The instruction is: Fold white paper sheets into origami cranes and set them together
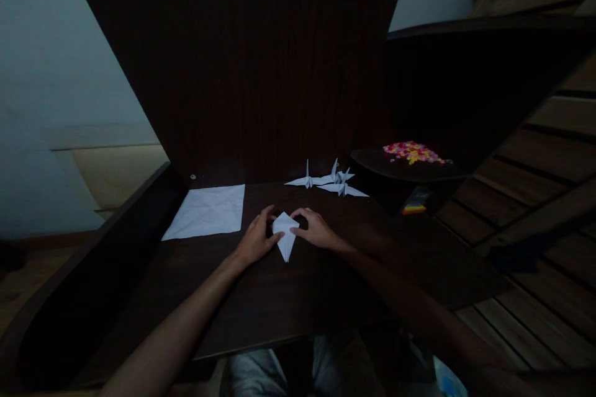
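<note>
A small white folded paper (285,223), kite-shaped with its long point toward me, is between my two hands over the dark desk. My left hand (257,237) grips its left side, thumb on top and fingers curled at the edge. On the opposite side my right hand (315,229) pinches the right edge, thumb also on the paper's face. Just beyond my hands stand several folded white paper cranes (342,188) with pointed wings. To the left lies a flat, creased white sheet of paper (209,212).
The dark wooden desk (261,304) has a tall back panel (251,74) and a raised left side (84,279). At right, a rounded shelf (372,164) bears a heap of small pink, red and yellow pieces (414,152). Below it is a yellow-orange item (414,208).
</note>
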